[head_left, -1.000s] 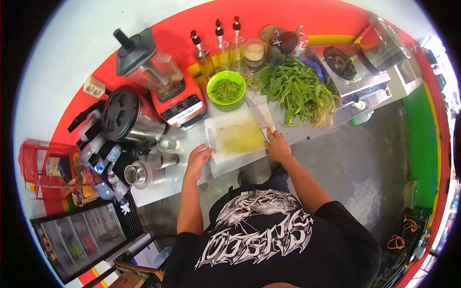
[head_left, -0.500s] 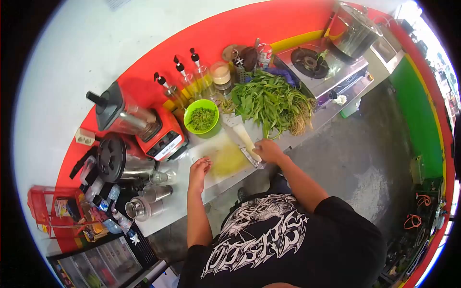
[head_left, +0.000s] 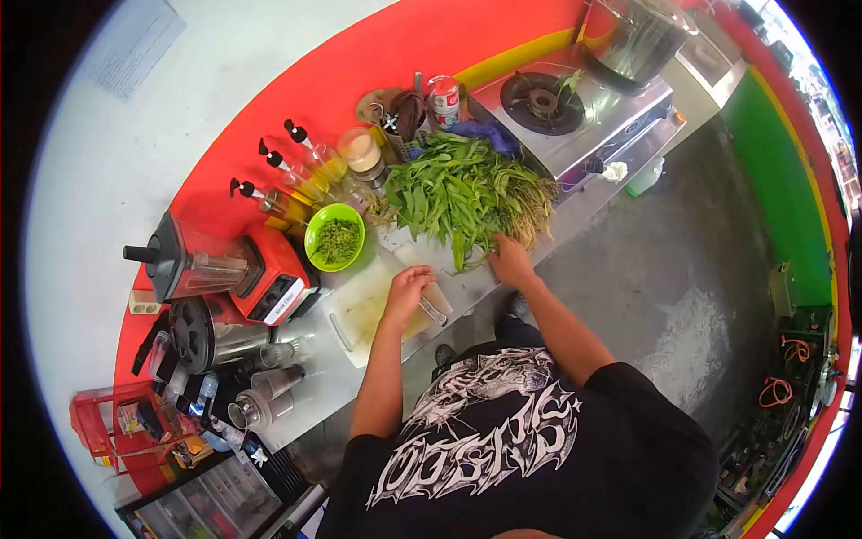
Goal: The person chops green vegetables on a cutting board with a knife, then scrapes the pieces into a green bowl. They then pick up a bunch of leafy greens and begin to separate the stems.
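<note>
My right hand (head_left: 510, 261) is at the lower edge of a large bunch of leafy greens (head_left: 449, 184), fingers closed at its stems. Over the white cutting board (head_left: 345, 334), my left hand (head_left: 409, 289) hovers with curled fingers; what is in them, if anything, is hidden. A knife (head_left: 434, 311) lies on the board's right part, its handle toward me and its blade partly behind my left hand. Yellow-green stains mark the board. Beyond it, a lime-green bowl (head_left: 313, 235) holds chopped greens (head_left: 338, 241).
Left of the board stand a red blender (head_left: 274, 269), a metal pot-like vessel (head_left: 235, 337) and metal cups (head_left: 277, 382). Pump bottles (head_left: 285, 205) and a jar (head_left: 362, 153) line the red wall. A gas stove (head_left: 588, 126) with a large pot (head_left: 633, 45) is at the right.
My right hand has left the area beside the knife handle and reached the greens. My left hand has moved right across the board. The camera view has shifted.
</note>
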Action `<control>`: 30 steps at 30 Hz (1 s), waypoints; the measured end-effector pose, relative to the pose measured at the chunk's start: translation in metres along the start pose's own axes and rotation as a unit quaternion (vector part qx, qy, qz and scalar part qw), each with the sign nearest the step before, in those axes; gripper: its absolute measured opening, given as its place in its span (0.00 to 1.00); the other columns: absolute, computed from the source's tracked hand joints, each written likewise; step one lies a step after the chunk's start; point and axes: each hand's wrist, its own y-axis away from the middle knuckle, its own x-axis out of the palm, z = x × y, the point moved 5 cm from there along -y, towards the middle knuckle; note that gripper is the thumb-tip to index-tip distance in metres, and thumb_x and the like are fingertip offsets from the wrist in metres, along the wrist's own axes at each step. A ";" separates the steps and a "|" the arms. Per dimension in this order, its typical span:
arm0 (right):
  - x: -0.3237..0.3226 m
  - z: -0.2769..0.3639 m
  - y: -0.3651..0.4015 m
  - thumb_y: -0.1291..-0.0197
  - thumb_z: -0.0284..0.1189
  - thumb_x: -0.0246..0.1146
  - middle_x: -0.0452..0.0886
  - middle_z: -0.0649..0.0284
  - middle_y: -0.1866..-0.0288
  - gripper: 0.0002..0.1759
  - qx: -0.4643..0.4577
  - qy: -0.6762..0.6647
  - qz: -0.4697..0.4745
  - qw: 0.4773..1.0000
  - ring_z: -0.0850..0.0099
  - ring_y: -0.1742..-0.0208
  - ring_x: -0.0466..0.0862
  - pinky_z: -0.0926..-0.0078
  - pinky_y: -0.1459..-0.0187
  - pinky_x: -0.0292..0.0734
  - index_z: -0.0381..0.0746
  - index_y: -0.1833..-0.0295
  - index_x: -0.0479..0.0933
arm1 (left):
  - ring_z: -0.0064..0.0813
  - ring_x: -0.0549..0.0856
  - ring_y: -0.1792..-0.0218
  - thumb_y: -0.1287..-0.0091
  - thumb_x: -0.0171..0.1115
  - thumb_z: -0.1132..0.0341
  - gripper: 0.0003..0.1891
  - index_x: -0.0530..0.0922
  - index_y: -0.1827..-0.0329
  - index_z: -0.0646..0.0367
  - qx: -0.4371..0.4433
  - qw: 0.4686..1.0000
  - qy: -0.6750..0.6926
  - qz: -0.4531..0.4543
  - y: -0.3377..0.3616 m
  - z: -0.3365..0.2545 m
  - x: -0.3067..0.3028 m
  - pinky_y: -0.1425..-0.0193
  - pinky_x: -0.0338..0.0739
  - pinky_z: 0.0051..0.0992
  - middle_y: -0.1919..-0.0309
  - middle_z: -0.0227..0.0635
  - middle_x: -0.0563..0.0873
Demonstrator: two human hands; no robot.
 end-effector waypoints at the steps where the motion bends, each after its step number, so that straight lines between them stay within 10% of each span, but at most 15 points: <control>1: 0.001 0.002 -0.001 0.38 0.33 0.67 0.84 0.45 0.53 0.22 0.012 0.030 0.012 0.999 0.46 0.50 0.85 0.51 0.49 0.80 0.34 0.42 0.75 | 0.21 0.85 0.52 0.27 0.59 0.70 0.14 0.82 0.42 0.64 0.005 1.000 -0.014 0.017 -0.005 -0.002 0.011 0.46 0.78 0.21 0.53 0.34 0.89; 12: 0.007 0.017 -0.017 0.40 0.37 0.70 0.87 0.43 0.57 0.17 0.095 0.113 0.031 0.989 0.45 0.54 0.88 0.50 0.54 0.84 0.34 0.57 0.80 | 0.28 0.84 0.42 0.30 0.56 0.73 0.20 0.80 0.35 0.65 0.031 0.983 -0.160 0.081 -0.038 -0.002 0.083 0.36 0.75 0.26 0.42 0.38 0.87; 18: -0.025 0.014 -0.016 0.41 0.35 0.70 0.86 0.39 0.62 0.19 0.015 -0.058 -0.060 0.996 0.49 0.59 0.90 0.53 0.56 0.83 0.30 0.53 0.81 | 0.28 0.85 0.44 0.30 0.56 0.74 0.20 0.79 0.35 0.65 0.044 0.987 -0.132 0.076 -0.051 0.001 0.081 0.38 0.76 0.26 0.43 0.37 0.87; 23: -0.052 0.030 -0.004 0.35 0.26 0.67 0.85 0.50 0.70 0.11 0.132 -0.238 0.054 0.961 0.66 0.69 0.89 0.64 0.75 0.78 0.31 0.59 0.73 | 0.21 0.85 0.52 0.30 0.56 0.73 0.19 0.79 0.36 0.62 0.053 0.992 -0.088 0.077 -0.053 -0.016 0.093 0.45 0.77 0.24 0.46 0.33 0.88; 30: -0.076 0.033 0.011 0.34 0.24 0.67 0.86 0.55 0.66 0.09 0.071 -0.325 0.078 0.940 0.72 0.70 0.86 0.70 0.73 0.79 0.31 0.54 0.75 | 0.21 0.83 0.56 0.25 0.59 0.65 0.18 0.78 0.36 0.62 0.042 0.995 0.034 0.087 -0.047 -0.063 0.123 0.48 0.76 0.23 0.50 0.32 0.90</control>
